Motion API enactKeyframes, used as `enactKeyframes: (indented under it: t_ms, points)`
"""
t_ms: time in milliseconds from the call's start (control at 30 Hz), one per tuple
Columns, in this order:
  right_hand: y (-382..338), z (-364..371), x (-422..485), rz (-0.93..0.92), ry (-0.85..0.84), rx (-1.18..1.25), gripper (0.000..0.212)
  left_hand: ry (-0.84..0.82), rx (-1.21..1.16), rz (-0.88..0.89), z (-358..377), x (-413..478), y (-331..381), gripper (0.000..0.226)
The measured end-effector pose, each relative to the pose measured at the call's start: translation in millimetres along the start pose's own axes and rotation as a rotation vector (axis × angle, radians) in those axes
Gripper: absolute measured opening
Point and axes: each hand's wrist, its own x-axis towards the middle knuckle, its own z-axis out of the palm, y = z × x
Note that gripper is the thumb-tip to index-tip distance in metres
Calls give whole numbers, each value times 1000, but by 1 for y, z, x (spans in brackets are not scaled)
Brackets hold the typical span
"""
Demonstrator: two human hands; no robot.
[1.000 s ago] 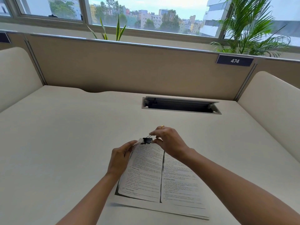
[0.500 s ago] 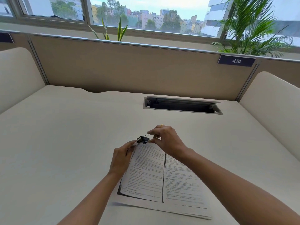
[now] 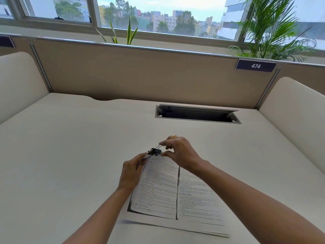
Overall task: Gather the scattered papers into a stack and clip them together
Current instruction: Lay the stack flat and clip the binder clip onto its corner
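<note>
A stack of printed papers [image 3: 168, 192] lies on the cream desk [image 3: 70, 155] in front of me, its far left corner lifted off the surface. My left hand [image 3: 132, 170] grips that lifted corner from the left. A black binder clip [image 3: 154, 151] sits at the top edge of the stack near that corner. My right hand [image 3: 177, 152] pinches the clip's wire handles between thumb and fingers from the right. Whether the clip's jaws bite the paper I cannot tell.
A rectangular cable slot [image 3: 197, 114] is set into the desk behind my hands. A tan partition with a sign reading 474 [image 3: 255, 66] closes the back, and cream side panels [image 3: 295, 110] stand left and right. Plants [image 3: 274, 29] stand beyond the partition.
My right hand has shifted the binder clip slightly left along the top edge towards the lifted corner, and my left hand has kept its grip on the papers.
</note>
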Motion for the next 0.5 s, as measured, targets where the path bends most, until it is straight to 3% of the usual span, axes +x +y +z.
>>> enactKeyframes:
  t_ms: [500]
  points:
    - [8,9,2,-15,-12,8,46,13,11,-17,-1,1,0,32]
